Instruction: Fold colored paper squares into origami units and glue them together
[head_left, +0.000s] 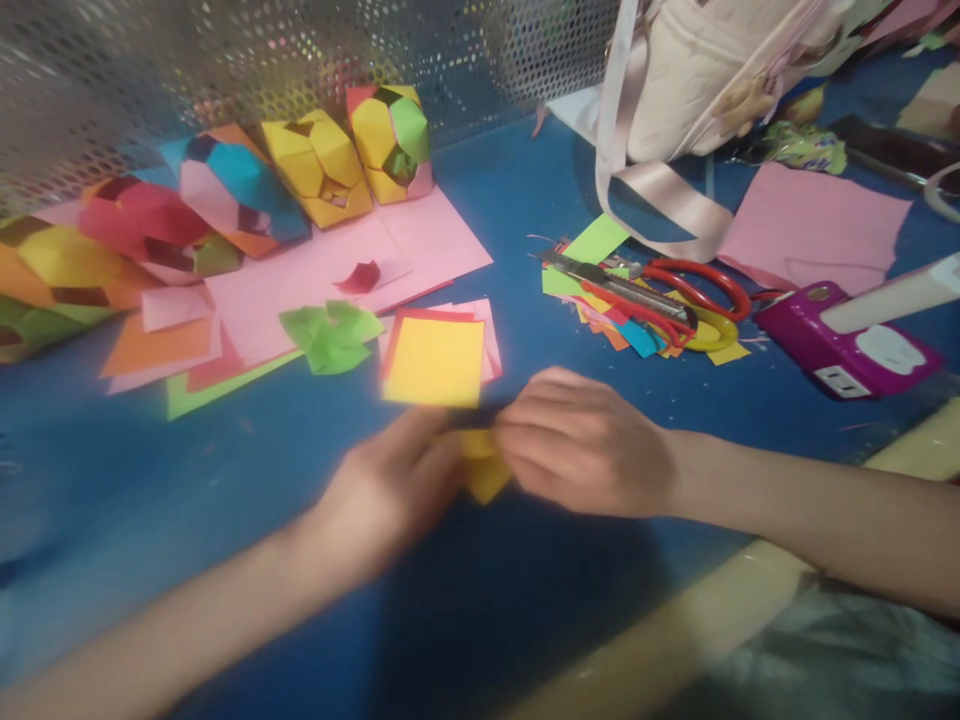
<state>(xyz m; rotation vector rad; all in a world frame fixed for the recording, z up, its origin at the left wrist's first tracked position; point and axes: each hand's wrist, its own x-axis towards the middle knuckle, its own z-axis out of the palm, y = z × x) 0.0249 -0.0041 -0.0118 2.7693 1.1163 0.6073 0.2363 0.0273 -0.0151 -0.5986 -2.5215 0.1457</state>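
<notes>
Between my hands is a small folded piece of yellow paper [485, 468], its lower end coming to a point. My left hand [397, 475] grips its left side, fingers closed and blurred. On the right side my right hand [585, 440] pinches it with curled fingers. My fingers cover most of its edges. Just beyond lies a small stack of square sheets [435, 358], yellow on top with red and pink under it. A crumpled-looking green folded paper [331, 335] sits left of that stack.
Several folded paper balls [315, 165] line the back left by a perforated metal panel [262, 60]. Pink sheets [300, 290] lie before them. To the right are a utility knife [600, 280], red-handled scissors [705, 285], a purple box-shaped object [847, 340] and a cream bag [682, 80].
</notes>
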